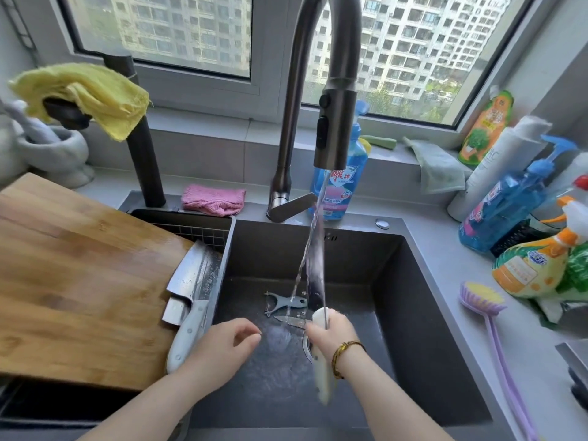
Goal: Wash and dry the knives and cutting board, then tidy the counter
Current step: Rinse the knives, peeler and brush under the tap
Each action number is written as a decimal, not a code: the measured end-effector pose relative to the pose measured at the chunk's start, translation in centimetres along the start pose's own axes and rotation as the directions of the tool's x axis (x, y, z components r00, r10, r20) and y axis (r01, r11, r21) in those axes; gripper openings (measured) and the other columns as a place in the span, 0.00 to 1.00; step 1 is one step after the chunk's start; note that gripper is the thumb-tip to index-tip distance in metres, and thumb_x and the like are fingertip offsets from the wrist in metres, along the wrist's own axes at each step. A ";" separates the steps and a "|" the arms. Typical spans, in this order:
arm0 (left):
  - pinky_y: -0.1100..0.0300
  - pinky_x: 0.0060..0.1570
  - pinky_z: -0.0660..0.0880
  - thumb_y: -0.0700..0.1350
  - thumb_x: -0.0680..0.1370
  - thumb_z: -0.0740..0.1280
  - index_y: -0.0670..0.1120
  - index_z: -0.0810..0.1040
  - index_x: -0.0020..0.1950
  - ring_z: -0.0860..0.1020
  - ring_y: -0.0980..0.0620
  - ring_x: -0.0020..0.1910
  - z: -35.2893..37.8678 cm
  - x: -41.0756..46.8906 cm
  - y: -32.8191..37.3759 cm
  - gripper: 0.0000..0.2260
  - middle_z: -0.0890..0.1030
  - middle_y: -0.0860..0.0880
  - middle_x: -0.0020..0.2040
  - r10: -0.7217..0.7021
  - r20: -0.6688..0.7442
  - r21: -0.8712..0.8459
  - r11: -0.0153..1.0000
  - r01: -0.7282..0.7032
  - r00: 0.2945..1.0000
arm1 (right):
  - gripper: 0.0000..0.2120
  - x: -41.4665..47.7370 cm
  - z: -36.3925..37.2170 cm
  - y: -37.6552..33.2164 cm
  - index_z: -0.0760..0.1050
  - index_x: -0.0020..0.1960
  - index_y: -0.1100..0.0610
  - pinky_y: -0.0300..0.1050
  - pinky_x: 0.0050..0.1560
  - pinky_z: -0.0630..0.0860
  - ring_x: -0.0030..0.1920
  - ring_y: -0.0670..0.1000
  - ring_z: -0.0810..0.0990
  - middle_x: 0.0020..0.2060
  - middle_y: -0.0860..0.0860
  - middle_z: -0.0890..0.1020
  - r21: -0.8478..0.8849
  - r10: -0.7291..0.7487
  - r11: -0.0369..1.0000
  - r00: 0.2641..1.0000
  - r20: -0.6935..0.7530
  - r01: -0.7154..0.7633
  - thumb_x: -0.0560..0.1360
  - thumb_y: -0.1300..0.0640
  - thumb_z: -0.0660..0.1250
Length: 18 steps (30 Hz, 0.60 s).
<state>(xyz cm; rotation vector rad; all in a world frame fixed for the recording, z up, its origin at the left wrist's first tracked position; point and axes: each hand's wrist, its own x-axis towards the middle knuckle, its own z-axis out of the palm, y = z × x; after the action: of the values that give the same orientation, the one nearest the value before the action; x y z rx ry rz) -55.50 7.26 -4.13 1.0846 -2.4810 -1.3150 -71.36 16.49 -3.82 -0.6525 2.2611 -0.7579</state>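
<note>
My right hand (pixel 332 334) grips a white-handled knife (pixel 322 370) with its dark blade (pixel 315 272) pointing up into the water that runs from the faucet (pixel 334 116). My left hand (pixel 222 345) hovers just left of the stream, fingers apart and holding nothing. On the floor of the dark sink (pixel 413 297) lie a grey peeler (pixel 288 303) and a small knife blade (pixel 291 322). A wet cleaver (pixel 194 275) with a white handle rests on the right edge of the wooden cutting board (pixel 79 281), partly covering a second blade (pixel 173 310).
A yellow cloth (pixel 89 93) hangs on a dark fixture at the left and a pink cloth (pixel 213 198) lies behind the sink. A blue detergent bottle (pixel 342 189), spray bottles (pixel 534 268) and a purple brush (pixel 483 300) crowd the right counter. A green cloth (pixel 442 167) drapes off the sill.
</note>
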 end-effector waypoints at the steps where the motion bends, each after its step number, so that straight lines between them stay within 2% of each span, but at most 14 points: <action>1: 0.73 0.41 0.68 0.45 0.78 0.62 0.60 0.71 0.41 0.74 0.62 0.41 0.0 0.1 0.3 0.10 0.74 0.64 0.39 0.051 -0.056 0.049 0.998 -0.048 0.997 | 0.13 -0.1 -0.7 0.3 0.61 0.33 0.52 0.40 0.36 0.66 0.37 0.51 0.70 0.32 0.48 0.70 -0.136 -0.030 0.990 0.999 -0.024 0.026 0.74 0.56 0.61; 3: 0.71 0.41 0.70 0.44 0.77 0.61 0.55 0.77 0.44 0.75 0.60 0.43 0.4 0.3 1.0 0.08 0.75 0.65 0.40 0.210 -0.195 0.138 0.973 -0.185 0.958 | 0.15 -0.6 -1.7 0.5 0.59 0.33 0.51 0.40 0.37 0.65 0.40 0.53 0.71 0.36 0.49 0.72 -0.350 -0.065 0.936 0.996 -0.062 0.039 0.74 0.52 0.60; 5: 0.67 0.45 0.72 0.43 0.71 0.59 0.47 0.81 0.45 0.75 0.58 0.45 1.1 0.8 1.5 0.11 0.81 0.57 0.41 0.448 -0.275 0.255 0.887 -0.384 0.851 | 0.16 -0.9 -2.1 0.6 0.56 0.32 0.50 0.40 0.42 0.65 0.46 0.53 0.73 0.44 0.49 0.75 -0.519 -0.101 0.854 0.991 -0.086 0.042 0.75 0.51 0.59; 6: 0.65 0.50 0.70 0.42 0.68 0.58 0.45 0.81 0.46 0.74 0.58 0.47 1.6 1.1 1.8 0.14 0.83 0.53 0.43 0.540 -0.238 0.340 0.825 -0.451 0.808 | 0.16 -0.9 -2.2 0.6 0.56 0.33 0.50 0.40 0.43 0.66 0.51 0.53 0.75 0.48 0.50 0.77 -0.559 -0.124 0.828 0.987 -0.099 0.047 0.75 0.51 0.59; 8: 0.61 0.62 0.63 0.40 0.65 0.56 0.44 0.75 0.56 0.74 0.54 0.55 2.9 1.8 2.3 0.20 0.83 0.48 0.51 0.612 -0.086 0.506 0.707 -0.495 0.786 | 0.08 -0.8 -2.3 0.3 0.62 0.40 0.50 0.43 0.47 0.69 0.58 0.52 0.74 0.55 0.50 0.77 -0.600 -0.184 0.796 0.976 -0.113 0.080 0.75 0.52 0.60; 9: 0.59 0.66 0.57 0.40 0.64 0.57 0.44 0.72 0.59 0.75 0.51 0.58 3.1 2.1 2.6 0.23 0.82 0.47 0.55 0.596 0.003 0.566 0.661 -0.492 0.803 | 0.05 -0.7 -2.4 0.2 0.64 0.45 0.50 0.43 0.50 0.71 0.60 0.52 0.74 0.57 0.50 0.76 -0.614 -0.207 0.784 0.972 -0.113 0.096 0.75 0.53 0.60; 11: 0.56 0.68 0.50 0.40 0.63 0.55 0.44 0.72 0.63 0.78 0.49 0.59 3.5 3.1 2.2 0.28 0.81 0.46 0.57 0.543 0.101 0.671 0.581 -0.460 0.834 | 0.06 -0.6 -2.7 0.0 0.66 0.52 0.51 0.44 0.50 0.71 0.59 0.53 0.75 0.57 0.50 0.74 -0.649 -0.240 0.752 0.965 -0.110 0.113 0.76 0.53 0.60; 13: 0.55 0.70 0.47 0.40 0.63 0.53 0.42 0.77 0.61 0.78 0.49 0.58 3.3 4.0 2.5 0.29 0.80 0.46 0.59 0.469 0.103 0.751 0.542 -0.378 0.877 | 0.08 -0.5 -3.2 0.1 0.65 0.53 0.52 0.44 0.46 0.66 0.59 0.53 0.75 0.58 0.50 0.73 -0.683 -0.280 0.720 0.952 -0.126 0.122 0.76 0.52 0.60; 14: 0.55 0.71 0.42 0.40 0.64 0.55 0.40 0.75 0.64 0.76 0.49 0.62 2.9 4.4 2.6 0.29 0.77 0.45 0.63 0.401 0.069 0.760 0.573 -0.309 0.913 | 0.07 -0.5 -3.5 0.1 0.64 0.52 0.51 0.43 0.44 0.64 0.59 0.53 0.75 0.58 0.50 0.72 -0.695 -0.292 0.709 0.947 -0.136 0.119 0.76 0.52 0.60; 15: 0.55 0.71 0.36 0.39 0.67 0.56 0.38 0.67 0.70 0.68 0.49 0.69 2.3 4.7 2.9 0.29 0.69 0.44 0.70 0.343 0.016 0.760 0.606 -0.234 0.939 | 0.07 -0.5 -3.6 0.2 0.62 0.51 0.50 0.42 0.43 0.62 0.58 0.53 0.75 0.57 0.50 0.72 -0.703 -0.302 0.702 0.942 -0.145 0.116 0.76 0.53 0.60; 16: 0.54 0.70 0.31 0.39 0.72 0.56 0.39 0.55 0.75 0.56 0.50 0.75 2.0 5.1 3.1 0.30 0.57 0.44 0.75 0.275 -0.012 0.760 0.628 -0.170 0.961 | 0.07 -0.5 -3.7 0.3 0.60 0.49 0.50 0.42 0.43 0.61 0.58 0.53 0.75 0.55 0.50 0.72 -0.712 -0.314 0.692 0.937 -0.151 0.117 0.76 0.53 0.59; 17: 0.53 0.70 0.30 0.41 0.76 0.55 0.41 0.44 0.76 0.45 0.51 0.76 2.2 5.3 3.4 0.31 0.46 0.45 0.77 0.242 -0.018 0.758 0.636 -0.145 0.970 | 0.07 -0.3 -3.5 0.4 0.60 0.49 0.50 0.42 0.43 0.61 0.58 0.53 0.75 0.53 0.50 0.71 -0.719 -0.324 0.685 0.934 -0.154 0.119 0.76 0.54 0.59; 18: 0.52 0.70 0.31 0.43 0.78 0.54 0.42 0.39 0.76 0.39 0.51 0.75 2.6 5.1 4.0 0.32 0.40 0.47 0.77 0.179 0.008 0.745 0.655 -0.125 0.984 | 0.06 -0.2 -3.3 0.4 0.61 0.50 0.50 0.42 0.43 0.61 0.58 0.53 0.75 0.52 0.50 0.71 -0.716 -0.326 0.687 0.933 -0.154 0.122 0.76 0.54 0.59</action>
<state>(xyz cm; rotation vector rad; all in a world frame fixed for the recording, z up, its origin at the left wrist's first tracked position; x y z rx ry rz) -62.44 7.14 -3.70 0.9540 -3.0380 -0.1423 -73.65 18.06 -1.97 -1.2685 2.7602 -0.0383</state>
